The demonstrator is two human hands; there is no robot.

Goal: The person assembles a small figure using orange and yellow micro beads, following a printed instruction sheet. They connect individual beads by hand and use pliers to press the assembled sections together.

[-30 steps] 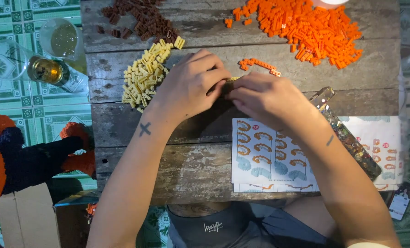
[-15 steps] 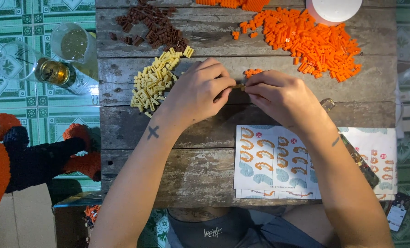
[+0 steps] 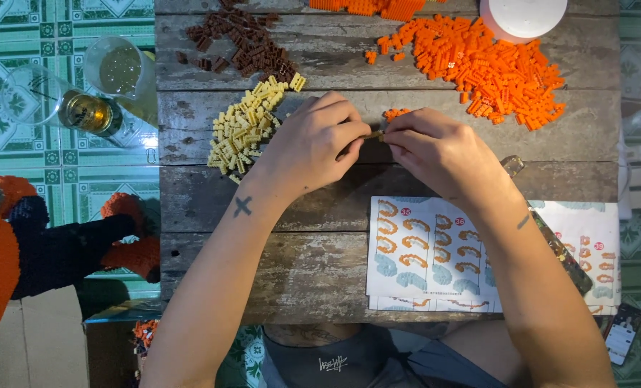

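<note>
Seen from the head camera, a weathered grey wooden plank table (image 3: 313, 266) fills the middle of the view, and both bare hands meet over its centre. The left hand (image 3: 313, 147) and the right hand (image 3: 439, 154) have their fingertips drawn together, pinching a small tan brick piece (image 3: 375, 134) between them – only a sliver of it shows, so its exact shape cannot be told. The fingers of both hands are curled and pressed close, not spread. The piece is held just above the table's middle plank, right where the two hands touch.

Just beside the left hand, toward the table's far-left part, lies a loose pile of pale yellow small plastic bricks (image 3: 247, 129). Beyond that pile, near the table's far edge, sits a scatter of dark brown small bricks (image 3: 238, 47). On the far-right part of the table spreads a large heap of bright orange small bricks (image 3: 489, 68), with a few orange bricks (image 3: 394, 113) just past the right hand's fingertips. A round white object (image 3: 523, 16) touches the orange heap at the table's far edge.

On the near-right part of the table, partly under the right forearm, lies a printed paper sheet showing orange and blue building steps (image 3: 435, 251). Off the table's left edge – over green patterned floor tiles – stand a clear glass jug (image 3: 119, 68) and a clear drinking glass holding amber liquid (image 3: 87, 111)
</note>
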